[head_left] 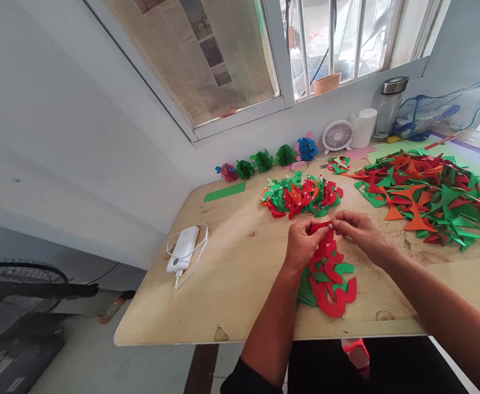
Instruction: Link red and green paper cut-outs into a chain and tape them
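My left hand [303,244] is closed on a red paper piece [323,225] over the middle of the table. From the right, my right hand [357,232] pinches at the same piece, with a small whitish bit between its fingertips. Curved red and green paper cutouts [337,293] lie just below my hands, near the front edge. Beyond my hands sits a heap of red, green and orange cutouts with small white bits [299,195].
A large pile of paper scraps [432,191] covers the right side. Along the wall stand paper figures [263,160], a small fan [337,135], a white cylinder [363,127] and a glass bottle [388,106]. A white power bank [183,249] with cable lies left, a green strip [224,192] behind it.
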